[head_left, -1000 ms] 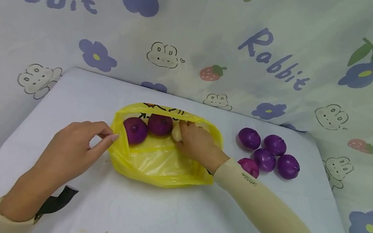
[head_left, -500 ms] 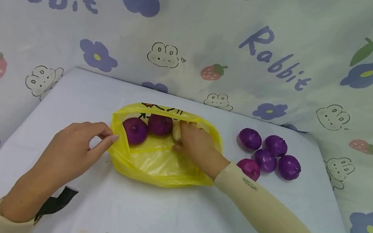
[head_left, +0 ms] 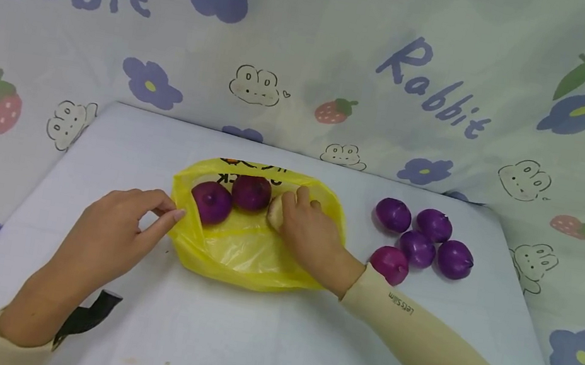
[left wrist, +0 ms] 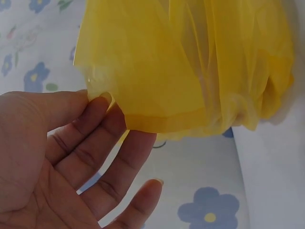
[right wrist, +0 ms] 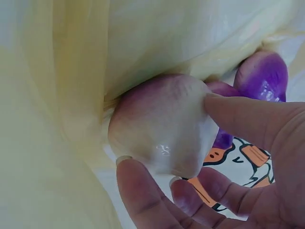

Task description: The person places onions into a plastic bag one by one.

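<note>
Still gripping pale onion (head_left: 277, 211), hands (head_left: 312, 237) barely shifted

Bare hands, beige sleeves (head_left: 428, 338) with small dark lettering, black strap (head_left: 87, 316) at left wrist.

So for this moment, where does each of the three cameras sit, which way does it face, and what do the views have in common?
Head: above the table, looking forward and down at the yellow bag, loose purple onions, both forearms.
Left wrist: beside the left hand, facing the bag's edge at its fingertips; palm and fingers show.
Right wrist: at the right hand, inside the bag, facing the pale onion its fingers grip.
Shared: the yellow bag appears in all three; head and right wrist both show the pale onion.
</note>
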{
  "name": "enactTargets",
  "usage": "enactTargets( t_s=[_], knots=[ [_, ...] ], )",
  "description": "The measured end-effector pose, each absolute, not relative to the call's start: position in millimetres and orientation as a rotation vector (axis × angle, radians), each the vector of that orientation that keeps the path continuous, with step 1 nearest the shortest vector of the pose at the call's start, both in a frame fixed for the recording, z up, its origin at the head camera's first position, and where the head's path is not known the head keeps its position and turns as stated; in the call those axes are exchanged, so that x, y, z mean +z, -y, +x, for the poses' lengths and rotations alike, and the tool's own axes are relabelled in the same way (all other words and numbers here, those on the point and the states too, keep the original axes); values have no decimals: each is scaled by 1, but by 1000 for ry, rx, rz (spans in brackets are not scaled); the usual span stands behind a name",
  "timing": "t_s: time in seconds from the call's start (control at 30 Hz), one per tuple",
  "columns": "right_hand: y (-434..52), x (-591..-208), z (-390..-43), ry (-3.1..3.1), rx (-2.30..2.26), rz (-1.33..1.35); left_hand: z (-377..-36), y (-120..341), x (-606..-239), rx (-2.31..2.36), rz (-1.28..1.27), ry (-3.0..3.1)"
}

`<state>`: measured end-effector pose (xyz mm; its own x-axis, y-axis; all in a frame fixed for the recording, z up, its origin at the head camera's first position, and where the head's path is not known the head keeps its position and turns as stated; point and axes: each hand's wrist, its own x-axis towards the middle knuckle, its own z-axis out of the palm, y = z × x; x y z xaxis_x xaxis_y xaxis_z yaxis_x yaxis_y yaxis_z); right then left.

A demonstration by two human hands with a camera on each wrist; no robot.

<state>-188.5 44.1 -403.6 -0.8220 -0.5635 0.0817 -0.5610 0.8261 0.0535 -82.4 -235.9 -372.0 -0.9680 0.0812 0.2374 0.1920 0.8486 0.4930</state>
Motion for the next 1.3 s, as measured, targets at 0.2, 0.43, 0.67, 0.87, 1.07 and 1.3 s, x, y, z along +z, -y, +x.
enactTargets(
  t_s=[0.2, 0.43, 0.67, 0.87, 1.07, 1.3],
  knots=[
    [-43, -405, -197, 2906, -40, 901, -82, 237, -371, -781, -202, 2813],
    [-42, -407, -206, 2916, -31, 907, -81, 236, -371, -793, -196, 2816],
    [-43, -411, -211, 2880, -26, 975, -82, 236, -373, -803, -196, 2838],
    [-45, -411, -209, 2868, -31, 999, -81, 236, -372, -795, -178, 2845],
    [-48, -409, -203, 2972, 3, 982, -80, 237, -370, -788, -178, 2840],
    [-53, -404, -189, 2946, 48, 1055, -80, 237, -370, -797, -179, 2845]
  ],
)
